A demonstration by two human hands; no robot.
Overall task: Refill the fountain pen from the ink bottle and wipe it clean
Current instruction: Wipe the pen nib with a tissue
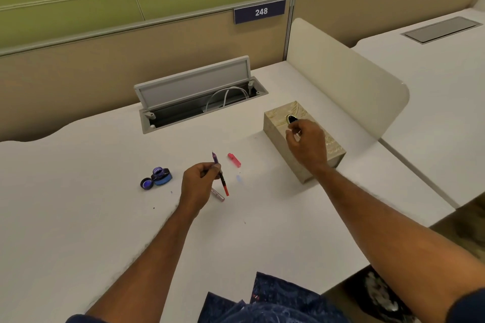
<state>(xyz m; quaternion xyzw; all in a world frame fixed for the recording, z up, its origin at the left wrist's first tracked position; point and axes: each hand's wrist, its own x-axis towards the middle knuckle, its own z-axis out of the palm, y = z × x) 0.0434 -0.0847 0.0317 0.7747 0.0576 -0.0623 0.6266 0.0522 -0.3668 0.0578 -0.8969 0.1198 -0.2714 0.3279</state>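
left hand [197,183] pinches fountain pen [222,180], tip pointing far | right hand [308,145] curled on tissue box [275,127] slot, right of pen; can't tell if it holds tissue | ink bottle [161,174] open, left of pen

pen [224,186] 1 | pen cap [234,160] 1 | ink bottle [161,176] 1 | bottle lid [146,183] 1 | tissue box [278,123] 1
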